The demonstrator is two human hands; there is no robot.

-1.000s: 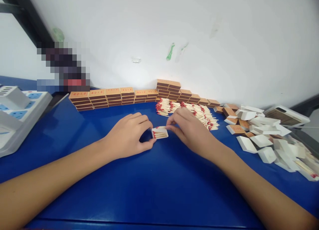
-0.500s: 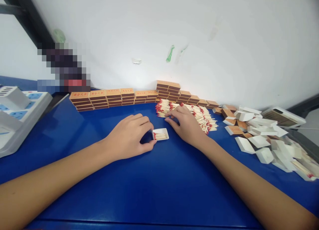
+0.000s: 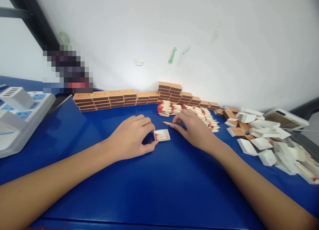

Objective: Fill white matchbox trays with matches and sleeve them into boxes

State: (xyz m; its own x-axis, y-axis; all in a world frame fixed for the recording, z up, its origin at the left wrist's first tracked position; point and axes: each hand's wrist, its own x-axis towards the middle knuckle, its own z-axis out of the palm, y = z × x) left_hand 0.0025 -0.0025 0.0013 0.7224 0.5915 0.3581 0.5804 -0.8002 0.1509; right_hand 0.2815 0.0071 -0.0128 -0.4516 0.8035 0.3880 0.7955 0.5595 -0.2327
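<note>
A small white matchbox tray lies on the blue table, with several red-tipped matches in it. My left hand pinches the tray's left end between thumb and fingers. To the right of the tray, my right hand is closed on matches, their red heads pointing left; I cannot tell exactly how many. Just behind my right hand spreads a pile of loose matches.
Stacked orange-brown matchboxes line the foot of the wall. At the right lie jumbled white trays and loose matchbox covers, by a white phone-like object. A white power strip stands at the left.
My right hand has drawn back from the match pile toward me, with matches now between its fingertips. My left hand still holds the tray. The whole view has shifted slightly.
</note>
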